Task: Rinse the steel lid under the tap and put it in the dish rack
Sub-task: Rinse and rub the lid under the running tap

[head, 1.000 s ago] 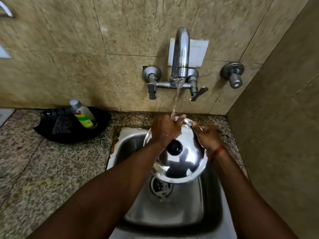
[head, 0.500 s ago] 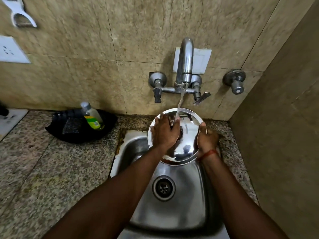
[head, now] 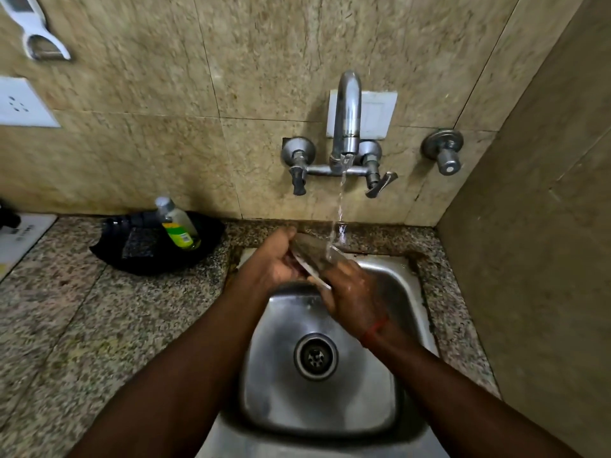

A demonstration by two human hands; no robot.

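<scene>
While water runs, steel lid (head: 314, 256) sits tilted, clamped between left hand (head: 276, 261) and right hand (head: 352, 294).

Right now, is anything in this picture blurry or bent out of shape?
In the head view, the tilted round steel lid is motion-smeared between both hands; the wide lens bows the beige wall tiles; the square steel sink shows soft glare.

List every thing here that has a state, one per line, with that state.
tap: running, water falling onto the lid
steel lid: tilted on edge under the stream, wet
left hand: gripping the lid's left side
right hand: gripping the lid's lower right edge
sink: wet, drain unplugged
soap bottle: capped, leaning in the black tray
black tray: on the counter, holding the bottle
</scene>
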